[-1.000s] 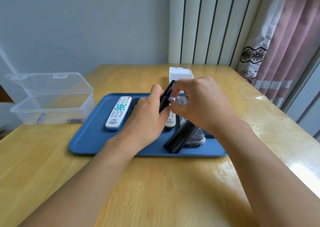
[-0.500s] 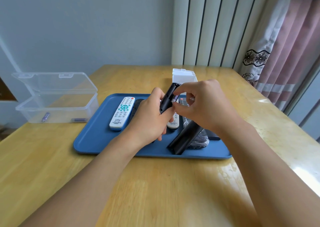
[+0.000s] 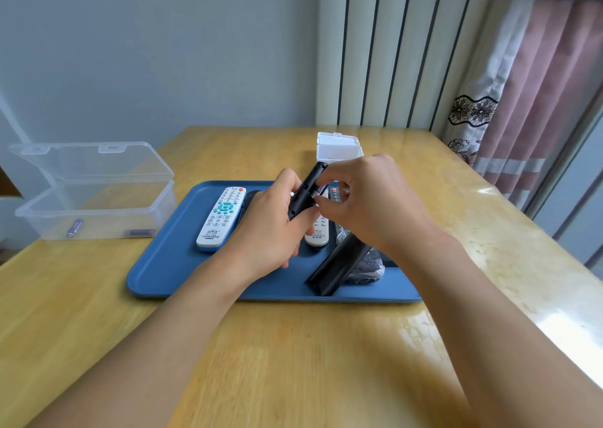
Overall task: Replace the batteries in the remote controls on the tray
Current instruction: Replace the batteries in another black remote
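While both hands are working above the tray (image 3: 156,274), the left hand (image 3: 270,228) is gripping a black remote (image 3: 305,192), fingers curled round its lower half, holding it tilted with the top end pointing away. The right hand (image 3: 365,199) is pinching at the open back of that remote, thumb and forefinger curled onto a battery (image 3: 319,188) sitting in the compartment. On the tray, a white remote (image 3: 222,218) is lying face up at the left, a second white remote (image 3: 318,235) is lying partly hidden under the hands, and a long black remote (image 3: 336,264) is leaning on a dark bundle at the right. A clear box (image 3: 94,205) is standing open on the desk (image 3: 293,362) left of the tray, holding two batteries (image 3: 75,227). A white box (image 3: 339,147) is standing beyond the tray.
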Available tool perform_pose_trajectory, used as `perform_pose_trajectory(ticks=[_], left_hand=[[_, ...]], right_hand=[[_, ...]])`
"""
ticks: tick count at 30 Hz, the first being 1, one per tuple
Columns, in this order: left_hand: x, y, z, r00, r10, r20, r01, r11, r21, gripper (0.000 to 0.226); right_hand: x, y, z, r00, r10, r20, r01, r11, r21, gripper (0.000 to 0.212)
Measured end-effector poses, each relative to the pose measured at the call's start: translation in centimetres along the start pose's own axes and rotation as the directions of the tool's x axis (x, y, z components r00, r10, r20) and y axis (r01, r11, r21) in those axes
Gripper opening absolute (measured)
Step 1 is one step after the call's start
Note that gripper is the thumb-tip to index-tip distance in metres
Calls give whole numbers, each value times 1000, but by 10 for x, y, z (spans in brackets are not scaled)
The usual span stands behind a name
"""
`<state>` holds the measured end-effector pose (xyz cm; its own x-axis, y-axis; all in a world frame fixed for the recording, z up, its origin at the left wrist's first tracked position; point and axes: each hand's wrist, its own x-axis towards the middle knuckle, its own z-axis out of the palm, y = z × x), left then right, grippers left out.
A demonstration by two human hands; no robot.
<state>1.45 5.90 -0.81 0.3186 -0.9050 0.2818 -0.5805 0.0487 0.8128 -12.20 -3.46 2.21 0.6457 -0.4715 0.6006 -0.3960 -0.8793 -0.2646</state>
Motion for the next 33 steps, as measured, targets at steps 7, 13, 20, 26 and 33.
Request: perform_pose_trajectory(ticks=[7,13,20,26,33], left_hand=[[2,2,3,1000,-24,-8,24,999,-31,19],[2,-1,4,999,-44,-13,43,999,-21,15],[5,1,1,994,-106,-9,104,984,-145,21],[6,2,6,989,-148,19,146,936,-319,25],[11,-4,2,987,-162,11,149,879,-454,18]], right_hand=[[-2,-5,5,999,-2,-38,0,999,-43,12],[-2,-9,9,999,47,7,-46,996,-71,19],[-5,-11,11,999,3,49,-3,1000,3,23],[-4,-15,16,955,298,10,-251,784,568,12],[10,13,20,725,527,443,-402,-199,894,27]])
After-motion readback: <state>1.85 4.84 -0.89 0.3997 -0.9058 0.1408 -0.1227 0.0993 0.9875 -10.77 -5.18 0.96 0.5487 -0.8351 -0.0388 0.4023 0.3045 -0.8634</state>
